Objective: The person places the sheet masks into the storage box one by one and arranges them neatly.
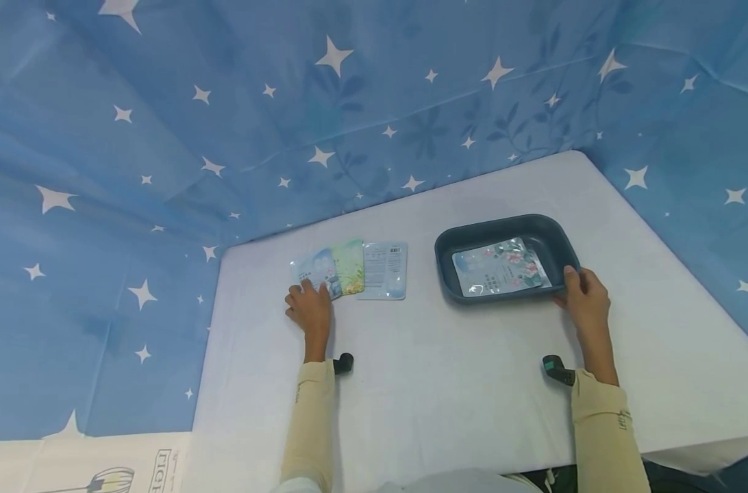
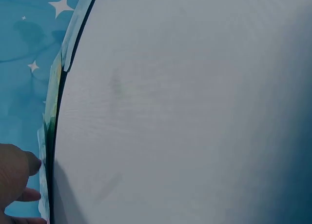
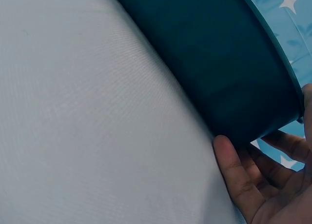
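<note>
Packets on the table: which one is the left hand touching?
The leftmost, pale blue packet: the left hand rests on its near edge. The green packet and the barcode packet lie untouched to its right.

We see a white table (image 1: 448, 383) with a fine woven cover, boxed in on three sides by blue cloth (image 1: 164, 137) printed with white stars and faint leaf sprigs. The light falls soft and even. A pale printed panel (image 1: 84, 465) shows at lower left.
</note>
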Action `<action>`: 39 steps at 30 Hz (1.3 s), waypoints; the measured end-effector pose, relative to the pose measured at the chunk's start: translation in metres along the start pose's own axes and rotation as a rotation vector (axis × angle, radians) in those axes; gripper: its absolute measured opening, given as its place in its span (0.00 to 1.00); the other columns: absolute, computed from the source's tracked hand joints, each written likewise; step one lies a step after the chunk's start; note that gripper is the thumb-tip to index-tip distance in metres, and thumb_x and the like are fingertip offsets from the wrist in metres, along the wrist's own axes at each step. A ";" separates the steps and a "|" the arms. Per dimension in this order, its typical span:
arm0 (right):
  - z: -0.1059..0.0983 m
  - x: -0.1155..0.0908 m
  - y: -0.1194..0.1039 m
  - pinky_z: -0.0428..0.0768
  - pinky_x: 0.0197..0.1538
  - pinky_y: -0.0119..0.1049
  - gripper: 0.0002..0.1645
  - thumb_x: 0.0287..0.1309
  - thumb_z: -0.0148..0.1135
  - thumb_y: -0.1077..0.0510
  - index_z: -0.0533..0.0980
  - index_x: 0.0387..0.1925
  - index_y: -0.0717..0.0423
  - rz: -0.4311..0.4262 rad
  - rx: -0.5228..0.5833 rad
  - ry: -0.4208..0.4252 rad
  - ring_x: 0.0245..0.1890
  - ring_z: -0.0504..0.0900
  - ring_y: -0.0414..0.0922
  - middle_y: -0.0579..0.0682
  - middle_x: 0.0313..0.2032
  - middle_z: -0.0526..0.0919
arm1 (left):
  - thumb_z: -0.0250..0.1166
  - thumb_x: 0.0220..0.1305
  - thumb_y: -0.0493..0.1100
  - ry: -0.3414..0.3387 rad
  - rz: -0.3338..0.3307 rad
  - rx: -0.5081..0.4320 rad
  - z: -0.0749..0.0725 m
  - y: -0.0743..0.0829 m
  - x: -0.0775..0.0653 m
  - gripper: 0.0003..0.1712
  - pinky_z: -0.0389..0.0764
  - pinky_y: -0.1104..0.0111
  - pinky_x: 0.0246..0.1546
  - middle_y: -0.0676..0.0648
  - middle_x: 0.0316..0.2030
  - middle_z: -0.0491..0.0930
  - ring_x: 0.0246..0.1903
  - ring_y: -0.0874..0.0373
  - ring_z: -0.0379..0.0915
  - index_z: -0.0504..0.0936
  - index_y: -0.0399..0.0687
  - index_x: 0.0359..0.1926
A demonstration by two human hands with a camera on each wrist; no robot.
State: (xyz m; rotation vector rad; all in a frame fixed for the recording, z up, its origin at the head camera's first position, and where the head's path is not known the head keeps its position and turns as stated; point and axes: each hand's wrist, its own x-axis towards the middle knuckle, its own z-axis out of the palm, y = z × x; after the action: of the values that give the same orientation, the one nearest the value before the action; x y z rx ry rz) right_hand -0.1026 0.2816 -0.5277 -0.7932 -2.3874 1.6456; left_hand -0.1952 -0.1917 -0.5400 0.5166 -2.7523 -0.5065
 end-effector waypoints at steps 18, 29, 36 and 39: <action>0.000 0.001 0.000 0.78 0.31 0.24 0.39 0.62 0.36 0.36 0.58 0.62 0.61 -0.030 -0.001 0.004 0.50 0.70 0.52 0.60 0.51 0.66 | 0.59 0.56 0.60 -0.137 -0.159 -0.082 -0.009 -0.001 0.012 0.41 0.59 0.41 0.45 0.29 0.57 0.53 0.55 0.35 0.47 0.60 0.35 0.58; -0.001 0.001 -0.001 0.77 0.34 0.22 0.42 0.60 0.35 0.33 0.57 0.63 0.59 0.005 0.013 -0.005 0.51 0.69 0.51 0.59 0.55 0.64 | 0.67 0.49 0.57 -0.120 -0.151 -0.174 -0.014 -0.005 0.014 0.44 0.65 0.51 0.42 0.30 0.52 0.53 0.45 0.39 0.53 0.61 0.32 0.56; 0.001 0.000 -0.001 0.77 0.32 0.21 0.40 0.61 0.37 0.35 0.59 0.62 0.60 0.000 0.024 0.012 0.47 0.69 0.45 0.57 0.51 0.66 | 0.71 0.44 0.55 -0.092 -0.192 -0.191 -0.016 -0.008 0.017 0.47 0.64 0.49 0.46 0.29 0.52 0.54 0.47 0.36 0.55 0.60 0.33 0.58; 0.000 0.000 0.000 0.77 0.33 0.22 0.40 0.61 0.37 0.35 0.58 0.63 0.60 -0.004 0.021 0.004 0.48 0.69 0.46 0.58 0.52 0.65 | 0.73 0.42 0.53 -0.093 -0.202 -0.210 -0.017 -0.010 0.018 0.46 0.65 0.49 0.46 0.29 0.52 0.55 0.47 0.35 0.57 0.61 0.34 0.57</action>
State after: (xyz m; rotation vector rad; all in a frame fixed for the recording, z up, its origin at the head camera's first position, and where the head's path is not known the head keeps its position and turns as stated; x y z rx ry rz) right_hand -0.1032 0.2813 -0.5276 -0.7877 -2.3635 1.6630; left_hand -0.2024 -0.2124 -0.5250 0.7383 -2.7037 -0.8776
